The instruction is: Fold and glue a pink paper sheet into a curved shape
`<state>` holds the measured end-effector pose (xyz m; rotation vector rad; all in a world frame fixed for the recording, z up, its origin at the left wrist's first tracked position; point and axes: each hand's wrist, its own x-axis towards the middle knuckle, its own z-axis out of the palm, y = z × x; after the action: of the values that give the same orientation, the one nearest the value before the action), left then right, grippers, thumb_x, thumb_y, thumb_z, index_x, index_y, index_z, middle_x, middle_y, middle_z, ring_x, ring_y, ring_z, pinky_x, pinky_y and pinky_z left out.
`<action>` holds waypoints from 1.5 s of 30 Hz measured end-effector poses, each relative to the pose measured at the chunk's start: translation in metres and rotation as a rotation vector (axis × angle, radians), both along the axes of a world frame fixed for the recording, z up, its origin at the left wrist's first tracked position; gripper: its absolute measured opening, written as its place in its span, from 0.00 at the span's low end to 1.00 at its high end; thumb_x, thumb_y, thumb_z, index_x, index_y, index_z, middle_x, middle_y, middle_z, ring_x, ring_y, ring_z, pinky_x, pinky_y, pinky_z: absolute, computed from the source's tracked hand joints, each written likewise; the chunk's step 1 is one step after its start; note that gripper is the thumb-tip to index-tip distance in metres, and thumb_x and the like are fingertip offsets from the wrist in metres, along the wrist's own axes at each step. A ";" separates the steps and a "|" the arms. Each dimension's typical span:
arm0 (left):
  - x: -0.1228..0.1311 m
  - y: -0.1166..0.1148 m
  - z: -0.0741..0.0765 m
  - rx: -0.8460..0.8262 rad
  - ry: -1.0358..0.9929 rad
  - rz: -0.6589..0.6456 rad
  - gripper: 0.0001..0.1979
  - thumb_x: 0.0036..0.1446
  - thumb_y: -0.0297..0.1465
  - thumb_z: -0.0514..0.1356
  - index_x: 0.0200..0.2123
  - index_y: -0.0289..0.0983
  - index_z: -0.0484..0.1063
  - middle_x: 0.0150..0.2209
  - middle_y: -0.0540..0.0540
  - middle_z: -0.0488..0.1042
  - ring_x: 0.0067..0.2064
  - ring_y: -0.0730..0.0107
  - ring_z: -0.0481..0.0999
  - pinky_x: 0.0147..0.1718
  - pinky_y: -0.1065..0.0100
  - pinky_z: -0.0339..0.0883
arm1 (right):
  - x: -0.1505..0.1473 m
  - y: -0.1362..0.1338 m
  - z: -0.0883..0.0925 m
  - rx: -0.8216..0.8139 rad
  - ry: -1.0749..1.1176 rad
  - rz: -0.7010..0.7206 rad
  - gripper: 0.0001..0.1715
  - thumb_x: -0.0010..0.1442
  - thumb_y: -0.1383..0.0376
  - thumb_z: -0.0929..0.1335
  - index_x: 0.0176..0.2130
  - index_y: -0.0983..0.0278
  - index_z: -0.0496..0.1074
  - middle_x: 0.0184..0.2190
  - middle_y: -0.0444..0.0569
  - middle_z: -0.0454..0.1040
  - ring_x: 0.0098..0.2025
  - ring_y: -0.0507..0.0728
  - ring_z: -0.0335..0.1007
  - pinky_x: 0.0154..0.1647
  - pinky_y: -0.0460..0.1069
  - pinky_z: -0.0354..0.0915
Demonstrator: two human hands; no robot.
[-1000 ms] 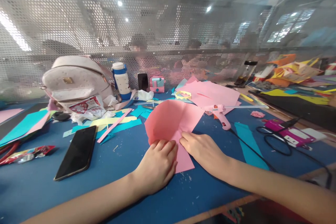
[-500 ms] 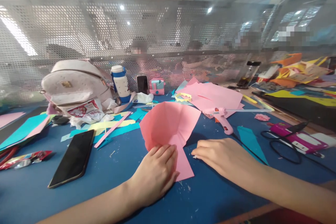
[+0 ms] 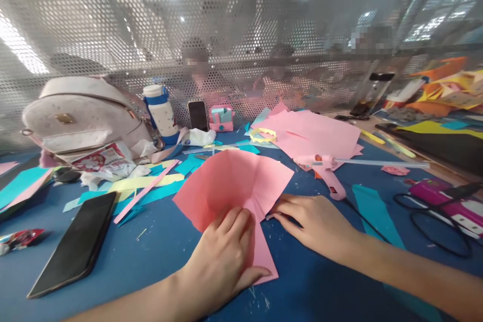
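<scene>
A folded pink paper [image 3: 241, 176] stands fanned out at the middle of the blue table, its narrow tail pointing toward me. My left hand [image 3: 230, 251] is closed on its lower left part, fingers curled over the fold and thumb along the tail. At the paper's right edge is my right hand [image 3: 309, 216], its thumb and fingertips brought together in a pinch; what lies between them is too small to tell. Beyond that hand lies a pink glue gun [image 3: 328, 176] with a clear stick in its back.
At the left are a black phone [image 3: 75, 244], paper scraps [image 3: 151, 186] and a white backpack [image 3: 90, 115]. A bottle [image 3: 162, 113] and pink sheets [image 3: 309, 133] stand or lie behind. To the right is a magenta power strip [image 3: 449, 206] with a black cable. People show beyond a perforated screen.
The view has tilted down and come closer. The pink paper has spread wider to the left. My right hand has moved up to the paper's right edge, and my left thumb has stretched over the tail.
</scene>
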<state>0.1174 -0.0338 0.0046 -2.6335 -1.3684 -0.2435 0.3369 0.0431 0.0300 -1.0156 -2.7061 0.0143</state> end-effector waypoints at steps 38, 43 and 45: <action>-0.009 0.010 -0.003 -0.103 -0.027 -0.054 0.38 0.65 0.49 0.52 0.66 0.26 0.54 0.66 0.31 0.57 0.65 0.47 0.60 0.60 0.52 0.63 | 0.002 0.008 -0.018 -0.277 0.256 -0.039 0.12 0.66 0.67 0.64 0.43 0.55 0.76 0.43 0.39 0.79 0.43 0.55 0.77 0.41 0.48 0.68; -0.009 0.009 0.007 -0.224 -0.051 -0.043 0.37 0.66 0.48 0.51 0.67 0.27 0.53 0.67 0.33 0.54 0.67 0.50 0.56 0.62 0.52 0.60 | 0.003 0.009 -0.019 -0.279 0.252 -0.030 0.13 0.65 0.69 0.64 0.43 0.55 0.76 0.43 0.38 0.79 0.44 0.55 0.76 0.42 0.48 0.68; -0.008 0.007 0.013 -0.255 -0.048 -0.052 0.37 0.65 0.49 0.50 0.67 0.27 0.54 0.67 0.34 0.55 0.67 0.51 0.57 0.63 0.53 0.58 | 0.003 0.009 -0.020 -0.281 0.250 -0.033 0.13 0.65 0.69 0.64 0.43 0.55 0.76 0.44 0.38 0.79 0.44 0.55 0.76 0.42 0.48 0.68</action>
<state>0.1090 -0.0269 0.0180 -2.8900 -1.4331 -0.1482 0.3399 0.0517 0.0105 -1.0528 -2.5028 0.4935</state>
